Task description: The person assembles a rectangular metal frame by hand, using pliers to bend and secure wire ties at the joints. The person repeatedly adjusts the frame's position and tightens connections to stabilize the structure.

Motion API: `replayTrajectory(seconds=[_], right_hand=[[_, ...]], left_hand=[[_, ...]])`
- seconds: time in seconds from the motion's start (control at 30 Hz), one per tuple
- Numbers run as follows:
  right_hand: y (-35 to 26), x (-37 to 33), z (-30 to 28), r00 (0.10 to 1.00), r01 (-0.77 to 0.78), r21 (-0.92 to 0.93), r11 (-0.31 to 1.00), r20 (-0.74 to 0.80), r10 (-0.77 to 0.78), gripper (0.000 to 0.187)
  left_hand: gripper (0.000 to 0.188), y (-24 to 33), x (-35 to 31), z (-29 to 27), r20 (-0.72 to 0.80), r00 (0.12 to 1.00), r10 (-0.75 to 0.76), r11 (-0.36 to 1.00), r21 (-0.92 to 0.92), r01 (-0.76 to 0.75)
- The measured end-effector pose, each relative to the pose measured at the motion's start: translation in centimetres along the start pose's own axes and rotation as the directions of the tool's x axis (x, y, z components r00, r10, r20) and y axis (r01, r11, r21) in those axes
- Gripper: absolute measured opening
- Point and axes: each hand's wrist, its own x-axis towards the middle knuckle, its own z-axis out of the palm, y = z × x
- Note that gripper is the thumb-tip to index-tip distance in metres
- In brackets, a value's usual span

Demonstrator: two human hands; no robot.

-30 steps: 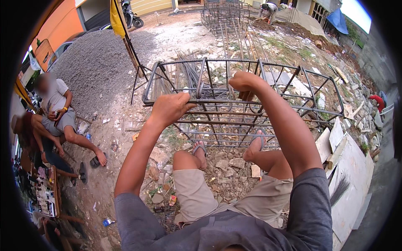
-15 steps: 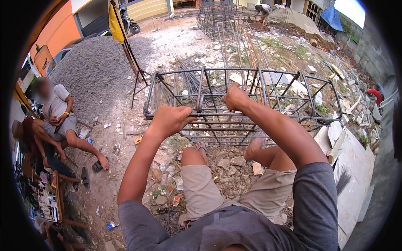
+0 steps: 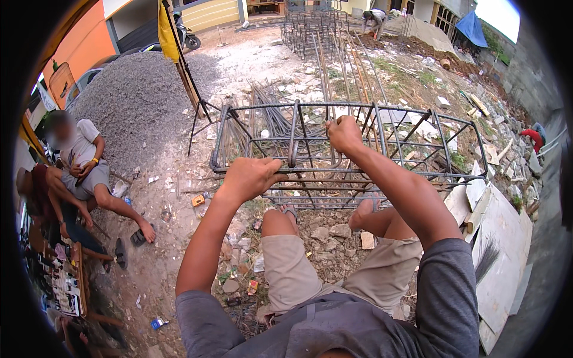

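Fingers [image 3: 273, 169] of both hands are curled almost fully closed on steel. Beyond them, leftward, rises a grainy grey gravel heap [image 3: 134, 89]; right at them stands a long, boxy cage [image 3: 375, 106] of dark ribbed bars, with loose rods [image 3: 276, 122] (thin, somewhat jumbled) just past it. The left hand [image 3: 246, 179] clasps the near bar [image 3: 358, 171]; the right hand [image 3: 345, 135] grips an upright rod [image 3: 327, 123].
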Motion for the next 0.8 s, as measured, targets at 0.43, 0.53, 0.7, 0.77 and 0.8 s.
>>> replayTrajectory(seconds=[0.43, 0.53, 0.7, 0.77, 0.8], right_hand=[[-0.8, -1.2, 0.5, 0.954, 0.297, 0.184, 0.937, -0.106, -0.282, 0.041], [-0.9, -1.3, 1.1, 0.950, 0.308, 0.144, 0.940, -0.091, -0.297, 0.047], [-2.1, -2.9, 0.7, 0.956, 0.289, 0.112, 0.951, 0.011, -0.292, 0.045], [-2.1, -2.7, 0.9, 0.947, 0.322, 0.095, 0.942, -0.023, -0.322, 0.039], [-2.0, -2.6, 0.7, 0.943, 0.334, 0.076, 0.940, -0.038, -0.332, 0.038]], left_hand=[[0.025, -1.6, -0.8, -0.8, -0.010, 0.993, 0.114, 0.990, -0.083, -0.115], [0.022, -1.9, -1.3, -1.5, 0.054, 0.998, 0.033, 0.989, -0.143, -0.025], [0.021, -1.9, -1.8, -1.6, 0.150, 0.984, -0.091, 0.967, -0.223, 0.123], [0.026, -1.9, -1.7, -1.6, 0.128, 0.985, -0.113, 0.957, -0.252, 0.142], [0.029, -1.9, -1.6, -1.7, 0.117, 0.985, -0.124, 0.952, -0.266, 0.151]])
